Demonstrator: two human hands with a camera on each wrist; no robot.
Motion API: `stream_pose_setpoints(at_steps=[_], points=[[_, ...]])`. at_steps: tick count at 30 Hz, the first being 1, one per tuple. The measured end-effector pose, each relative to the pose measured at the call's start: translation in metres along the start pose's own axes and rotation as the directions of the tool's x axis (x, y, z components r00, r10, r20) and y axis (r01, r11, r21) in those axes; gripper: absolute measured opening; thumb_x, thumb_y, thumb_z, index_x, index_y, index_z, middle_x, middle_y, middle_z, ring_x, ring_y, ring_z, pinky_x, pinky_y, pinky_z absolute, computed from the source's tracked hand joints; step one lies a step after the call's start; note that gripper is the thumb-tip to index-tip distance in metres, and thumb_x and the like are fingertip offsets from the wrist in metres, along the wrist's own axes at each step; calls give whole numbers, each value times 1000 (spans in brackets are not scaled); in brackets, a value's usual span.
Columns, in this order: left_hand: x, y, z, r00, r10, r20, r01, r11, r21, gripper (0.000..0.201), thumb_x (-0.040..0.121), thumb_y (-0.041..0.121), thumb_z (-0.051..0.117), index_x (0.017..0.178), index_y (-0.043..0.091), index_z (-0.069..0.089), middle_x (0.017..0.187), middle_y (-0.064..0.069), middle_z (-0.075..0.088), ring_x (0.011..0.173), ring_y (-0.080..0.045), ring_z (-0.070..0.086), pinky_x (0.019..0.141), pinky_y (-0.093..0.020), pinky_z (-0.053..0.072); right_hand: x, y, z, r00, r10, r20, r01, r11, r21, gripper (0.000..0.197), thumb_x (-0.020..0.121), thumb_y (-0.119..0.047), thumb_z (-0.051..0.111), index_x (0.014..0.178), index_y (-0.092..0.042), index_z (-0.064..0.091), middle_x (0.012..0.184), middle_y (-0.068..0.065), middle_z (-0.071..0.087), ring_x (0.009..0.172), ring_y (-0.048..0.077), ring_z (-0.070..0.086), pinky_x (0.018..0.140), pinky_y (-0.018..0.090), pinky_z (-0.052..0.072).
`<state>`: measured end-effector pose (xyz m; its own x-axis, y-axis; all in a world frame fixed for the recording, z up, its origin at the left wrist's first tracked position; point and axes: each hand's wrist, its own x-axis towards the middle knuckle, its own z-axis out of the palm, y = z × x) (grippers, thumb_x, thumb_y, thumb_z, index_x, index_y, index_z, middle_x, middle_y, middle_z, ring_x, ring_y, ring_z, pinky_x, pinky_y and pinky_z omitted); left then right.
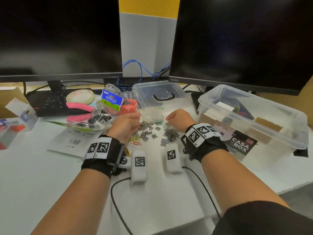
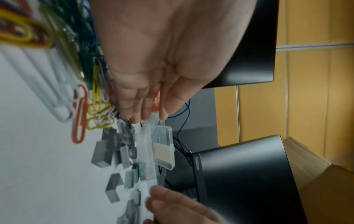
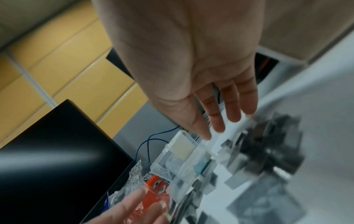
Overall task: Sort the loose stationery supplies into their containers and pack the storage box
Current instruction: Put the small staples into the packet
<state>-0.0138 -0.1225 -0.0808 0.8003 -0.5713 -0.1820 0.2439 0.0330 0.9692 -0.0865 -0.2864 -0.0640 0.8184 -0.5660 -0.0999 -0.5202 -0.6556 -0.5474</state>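
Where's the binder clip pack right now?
Head view: binder clip pack lies left of centre, behind the left hand, between the tape roll and the orange item.
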Motion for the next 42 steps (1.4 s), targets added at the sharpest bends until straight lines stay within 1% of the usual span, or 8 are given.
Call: stream_pose_setpoints(at_steps=[4, 11, 15, 23, 28, 34, 38, 42], points=[[7, -4, -2, 1000, -13, -17, 13, 1000, 4, 40, 91, -13, 40, 130, -6, 46, 98, -6, 56, 89, -14, 53, 87, -25, 44, 15, -3, 14, 998, 43, 40, -40, 997, -67, 30, 92, -6, 44, 114, -1, 63, 119, 15, 62, 112, 29, 56, 99, 36, 44], [12, -6, -5, 999, -34, 19, 34, 999, 20, 36, 92, -11, 42, 127, -4, 47, 120, -16, 53, 104, -23, 55, 87, -30, 48, 21, 2, 21, 1000, 14, 8, -15, 986, 166, 25, 90, -7, 48, 102, -8, 70, 109, 9, 66, 107, 27, 57, 100, 39, 43], [15, -6, -8, 998, -64, 25, 65, 997, -29, 32, 93, -8, 42, 124, -3, 49, 125, -25, 52, 110, -35, 57, 88, -34, 51, 25, 10, 21, 1000, 8, 14, -13, 918, 396, 16, 82, -3, 59, 81, -18, 63, 89, 3, 63, 87, 22, 57, 81, 35, 48], [18, -9, -6, 997, -28, 72, 38, 990, -138, 41, 92, -10, 41, 130, 4, 47, 136, -16, 48, 115, -27, 54, 87, -30, 49, 23, 9, 24, 997, -72, 37, 45, 871, 489, 48, 88, 4, 44, 132, -17, 43, 103, 3, 66, 97, 28, 63, 83, 40, 51], [19, -8, -7, 999, 6, 46, 2, 985, -174, 46, 92, -12, 40, 135, 3, 43, 139, -14, 46, 123, -26, 49, 92, -29, 46, 17, 3, 21, 983, -144, 110, 87, 908, 409, 58, 90, 5, 35, 141, -23, 33, 110, 6, 66, 100, 22, 59, 87, 35, 49], [17, -7, -13, 999, 38, -29, -39, 999, -28, 44, 91, -10, 42, 131, 9, 48, 130, -8, 53, 115, -21, 53, 93, -31, 44, 17, 5, 22, 975, -209, 77, 153, 881, 447, 63, 86, 11, 33, 142, -20, 32, 101, 1, 67, 81, 22, 50, 67, 34, 44], [16, -4, -16, 997, 45, -67, -39, 995, 97, 40, 91, -8, 43, 125, 13, 49, 122, -4, 55, 109, -18, 53, 85, -26, 44, 17, -2, 25, 940, -308, 147, 229, 888, 398, 72, 90, 7, 37, 149, -28, 13, 122, -3, 62, 57, 2, 49, 49, 12, 37], [17, -4, -16, 995, 38, -87, -26, 990, 142, 40, 92, -7, 43, 128, 11, 48, 119, -6, 54, 107, -21, 53, 83, -26, 44, 15, -13, 33, 880, -365, 305, 259, 905, 336, 77, 95, 1, 36, 148, -30, -10, 137, -3, 52, 120, 12, 50, 88, 19, 40]])
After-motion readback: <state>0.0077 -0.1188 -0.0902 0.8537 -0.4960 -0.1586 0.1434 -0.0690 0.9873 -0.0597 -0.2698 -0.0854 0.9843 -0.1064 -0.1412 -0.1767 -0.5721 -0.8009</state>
